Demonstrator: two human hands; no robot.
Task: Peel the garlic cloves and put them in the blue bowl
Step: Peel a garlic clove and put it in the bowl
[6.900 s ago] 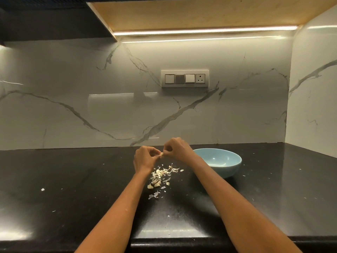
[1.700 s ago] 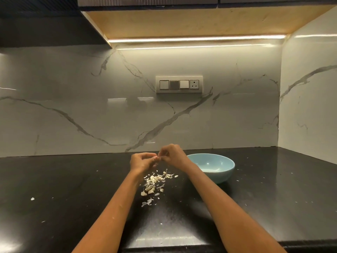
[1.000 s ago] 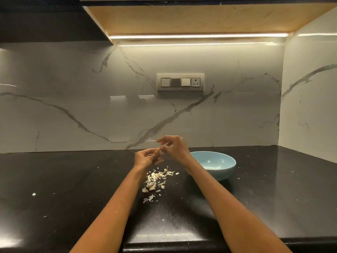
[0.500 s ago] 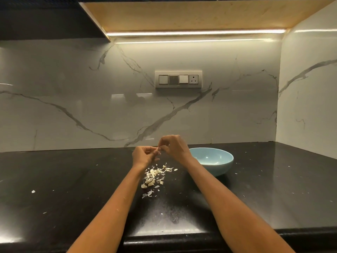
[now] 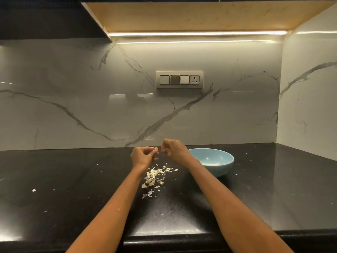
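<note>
left hand (image 5: 143, 156): hovering above the glossy black stone table (image 5: 73, 189), fingers curled in and pinching a small pale garlic clove (image 5: 156, 149) whose tip is sticking up past the knuckles.
right hand (image 5: 175, 150): hanging just beside the left hand, a narrow gap between them, fingers curled with thumb and forefinger pressed together; whether they are pinching a scrap of skin is too small to tell.
garlic clove: being held in the air by the left hand, above the far end of the peel pile and left of the bowl, touching neither.
pile of pale garlic cloves and papery skins (image 5: 155, 177): lying on the table below and between the two wrists, with a few loose flakes trailing toward the near edge.
round light blue ceramic bowl (image 5: 221, 168): sitting upright on the table just right of the right wrist, which is partly covering its left rim; contents hard to make out.
white marble backsplash with grey veins (image 5: 91, 106): standing behind the table, carrying a white switch panel with a socket (image 5: 179, 79).
strip light under the wooden cabinet base (image 5: 197, 33): glowing above.
</note>
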